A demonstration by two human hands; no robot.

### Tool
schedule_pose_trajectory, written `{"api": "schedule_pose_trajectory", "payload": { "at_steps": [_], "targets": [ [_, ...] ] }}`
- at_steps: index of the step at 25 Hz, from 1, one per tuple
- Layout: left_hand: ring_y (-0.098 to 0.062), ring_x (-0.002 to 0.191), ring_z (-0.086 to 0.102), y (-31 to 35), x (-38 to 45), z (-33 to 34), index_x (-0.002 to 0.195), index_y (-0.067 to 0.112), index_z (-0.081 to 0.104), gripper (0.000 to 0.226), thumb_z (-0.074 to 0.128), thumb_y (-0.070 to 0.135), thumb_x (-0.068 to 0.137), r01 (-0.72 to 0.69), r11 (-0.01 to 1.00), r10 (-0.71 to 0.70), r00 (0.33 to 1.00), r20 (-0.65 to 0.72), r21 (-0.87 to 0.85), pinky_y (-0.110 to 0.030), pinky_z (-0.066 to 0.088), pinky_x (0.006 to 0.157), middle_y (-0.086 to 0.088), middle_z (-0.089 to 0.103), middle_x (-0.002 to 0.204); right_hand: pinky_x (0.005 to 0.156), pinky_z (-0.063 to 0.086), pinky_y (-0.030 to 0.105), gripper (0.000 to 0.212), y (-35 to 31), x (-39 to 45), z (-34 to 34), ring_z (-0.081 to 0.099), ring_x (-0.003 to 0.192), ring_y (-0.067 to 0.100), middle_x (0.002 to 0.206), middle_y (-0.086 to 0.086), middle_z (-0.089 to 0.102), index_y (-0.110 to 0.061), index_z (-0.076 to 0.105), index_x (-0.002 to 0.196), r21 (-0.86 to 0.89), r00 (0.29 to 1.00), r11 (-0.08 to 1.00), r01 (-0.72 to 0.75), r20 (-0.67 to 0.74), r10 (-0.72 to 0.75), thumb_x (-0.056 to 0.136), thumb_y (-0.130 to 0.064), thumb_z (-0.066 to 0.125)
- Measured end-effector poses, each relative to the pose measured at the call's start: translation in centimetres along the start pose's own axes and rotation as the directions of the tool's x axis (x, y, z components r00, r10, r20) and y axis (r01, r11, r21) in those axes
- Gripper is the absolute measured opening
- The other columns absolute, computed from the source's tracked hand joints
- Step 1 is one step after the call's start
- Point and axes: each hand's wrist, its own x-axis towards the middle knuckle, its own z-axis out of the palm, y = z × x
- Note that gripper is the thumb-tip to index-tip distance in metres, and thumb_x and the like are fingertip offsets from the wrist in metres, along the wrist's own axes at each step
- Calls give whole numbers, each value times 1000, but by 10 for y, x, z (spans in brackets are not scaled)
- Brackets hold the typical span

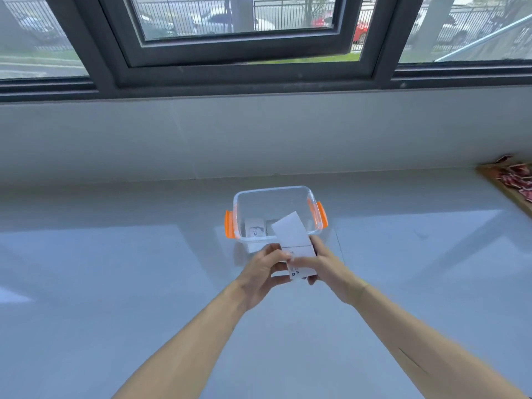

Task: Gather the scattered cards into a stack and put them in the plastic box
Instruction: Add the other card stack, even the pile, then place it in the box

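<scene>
1. We are observing a clear plastic box (275, 203) with orange side latches (229, 224), sitting lidless on a pale glossy surface (115, 269) below a dark-framed window (230, 53).
2. We are noting both hands working together just in front of the box's near rim, holding a stack of white cards (300, 262).
3. The left hand (266, 272) is gripping the stack from the left, thumb lying across the top card and fingers curling beneath it.
4. The right hand (328, 267) is clamping the stack's right edge, thumb on top and fingers wrapping under the near corner.
5. One white card (289, 233) is sticking out of the stack's far end, tilting upward over the box's near rim.
6. We are seeing at least one printed card (254, 231) lying on the floor of the box, toward its left wall; the print is too small to read.
7. Well to the right of the box, at the frame's edge, a wooden tray (506, 185) is holding red packets (518, 177).
8. We are finding no loose cards on the surface around the box.
</scene>
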Motion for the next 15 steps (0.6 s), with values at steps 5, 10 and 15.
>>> {"api": "schedule_pose_trajectory", "payload": {
  "at_steps": [5,10,15],
  "targets": [
    [-23,85,67,31,24,33,118,4,57,45,60,27,79,-55,996,64,988,-142,66,-40,49,83,-7,67,96,61,42,32,50,-28,12,-28,55,69,19,91,-2,66,-40,43,114,38,997,996,82,7,-82,73,-33,71],
    [-20,80,64,53,53,60,98,14,69,32,58,30,73,-80,992,98,975,-200,96,-38,49,81,-5,67,87,60,45,30,62,-50,28,-61,56,64,18,94,0,67,-28,41,120,-31,1000,999,31,8,-30,67,-42,71],
    [-21,79,61,74,77,69,99,14,74,30,56,29,80,-32,996,52,962,-270,78,-31,48,74,-7,67,87,57,46,28,52,-63,50,-97,61,62,17,94,2,68,-22,51,117,-57,998,998,3,68,1,75,-50,65]
  ]
}}
